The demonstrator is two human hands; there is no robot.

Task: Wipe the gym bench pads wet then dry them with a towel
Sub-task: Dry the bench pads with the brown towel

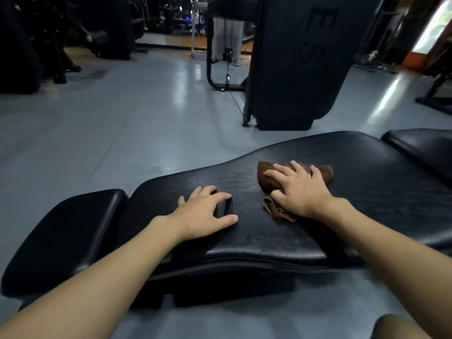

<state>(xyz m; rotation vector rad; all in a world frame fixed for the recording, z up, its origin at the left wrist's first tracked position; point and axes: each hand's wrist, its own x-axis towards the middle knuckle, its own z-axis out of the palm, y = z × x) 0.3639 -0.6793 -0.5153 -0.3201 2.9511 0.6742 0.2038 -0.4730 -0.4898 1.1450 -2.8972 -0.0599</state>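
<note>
A long black bench pad (367, 192) runs across the lower half of the view, its surface faintly streaked and glistening. A crumpled brown cloth (269, 174) lies on the pad's middle. My right hand (298, 189) presses flat on the cloth, fingers spread over it. My left hand (205, 211) rests on the pad to the left of the cloth, fingers apart, holding nothing. A smaller black pad (68, 231) adjoins at the left, and another black pad (423, 148) sits at the far right.
Grey glossy floor (122, 123) stretches beyond the bench. A tall black weight machine (298, 62) stands right behind the bench. Dark gym equipment (36, 40) lines the back left. My knee (398, 327) shows at the bottom right.
</note>
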